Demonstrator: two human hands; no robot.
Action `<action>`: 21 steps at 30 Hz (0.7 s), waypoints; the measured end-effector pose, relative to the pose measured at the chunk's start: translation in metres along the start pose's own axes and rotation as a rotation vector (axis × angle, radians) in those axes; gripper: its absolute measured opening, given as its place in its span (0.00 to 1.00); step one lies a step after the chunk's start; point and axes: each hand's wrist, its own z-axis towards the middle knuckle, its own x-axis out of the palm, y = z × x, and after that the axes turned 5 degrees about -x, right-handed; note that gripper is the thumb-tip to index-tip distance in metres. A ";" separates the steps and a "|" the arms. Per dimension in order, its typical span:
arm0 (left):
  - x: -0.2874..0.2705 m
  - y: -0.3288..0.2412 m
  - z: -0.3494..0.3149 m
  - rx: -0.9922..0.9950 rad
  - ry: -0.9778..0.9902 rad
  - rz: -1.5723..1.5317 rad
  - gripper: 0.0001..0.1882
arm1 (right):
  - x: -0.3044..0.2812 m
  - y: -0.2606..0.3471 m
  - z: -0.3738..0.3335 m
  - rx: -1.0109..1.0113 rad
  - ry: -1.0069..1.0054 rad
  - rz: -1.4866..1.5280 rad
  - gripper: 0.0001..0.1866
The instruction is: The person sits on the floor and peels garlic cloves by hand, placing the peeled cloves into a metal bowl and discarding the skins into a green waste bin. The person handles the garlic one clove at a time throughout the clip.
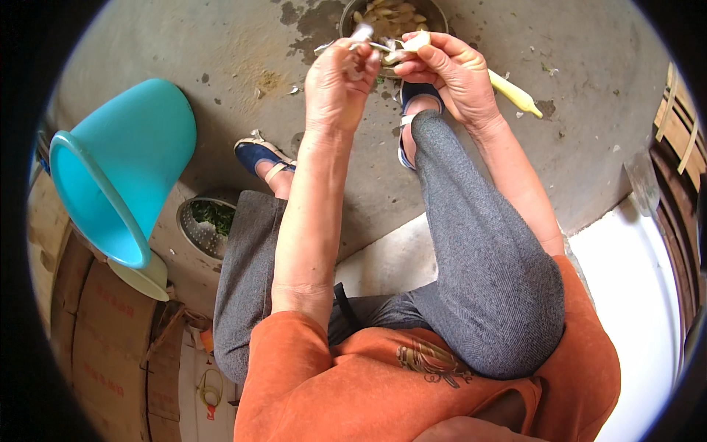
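Observation:
My right hand (465, 87) grips a pale garlic clove (418, 41) between thumb and fingers. The same hand also has a slim yellow handle (517, 97) sticking out past its outer side; the tool's other end is hidden behind the hand. My left hand (333, 92) is closed in a pinch on whitish papery garlic skin (362, 32), somewhat blurred. Both hands are close together at the near edge of a round metal bowl (440, 13), which holds many pale cloves (390, 16). Loose skin hangs between the fingertips.
A turquoise bucket (158, 118) lies on its side at the left, near a metal colander (193, 239) with green leaves. My blue shoes (258, 155) rest on the damp concrete floor (589, 140). Cardboard boxes (110, 331) stand lower left, and a white surface (626, 272) is at the right.

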 end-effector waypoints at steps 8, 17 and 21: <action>0.014 0.002 -0.002 0.442 0.155 0.942 0.07 | 0.006 -0.003 -0.004 0.004 -0.010 -0.293 0.14; 0.013 0.007 -0.004 0.205 0.245 0.657 0.07 | 0.010 0.004 -0.007 -0.045 0.095 -0.535 0.15; 0.004 0.011 -0.002 0.140 0.197 0.645 0.07 | 0.010 0.002 -0.003 -0.071 0.100 -0.506 0.13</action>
